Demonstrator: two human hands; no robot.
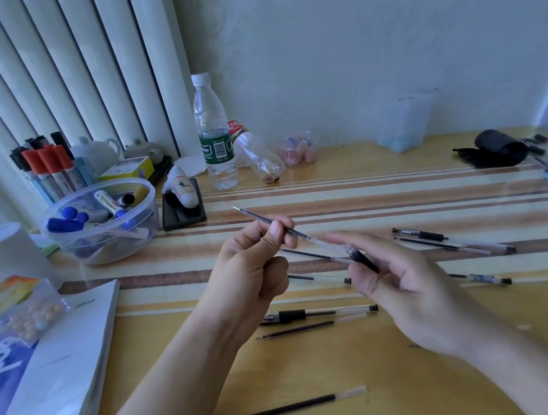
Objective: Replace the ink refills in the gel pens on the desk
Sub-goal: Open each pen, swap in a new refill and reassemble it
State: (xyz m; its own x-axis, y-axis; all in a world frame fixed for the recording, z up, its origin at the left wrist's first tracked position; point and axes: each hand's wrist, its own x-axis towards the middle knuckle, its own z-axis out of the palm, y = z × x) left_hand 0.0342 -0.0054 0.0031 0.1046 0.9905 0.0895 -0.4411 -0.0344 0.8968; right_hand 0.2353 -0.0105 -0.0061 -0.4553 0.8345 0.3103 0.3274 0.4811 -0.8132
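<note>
My left hand (255, 261) pinches a thin black ink refill (260, 218) between thumb and fingers, tip pointing up and to the left. Its rear end runs into a clear pen barrel with a black grip (361, 258), which my right hand (409, 280) holds between thumb and fingers above the desk. Below the hands lie a gel pen (316, 313) and a loose refill (309, 327). Another refill (297, 406) lies near the front edge. More pens and refills (453, 242) lie to the right.
A clear bowl of markers (101, 221), a black phone (182, 215) and a water bottle (213, 135) stand at the back left. A book (60, 364) lies at the left. A black pouch (496, 147) and more pen parts sit at the far right.
</note>
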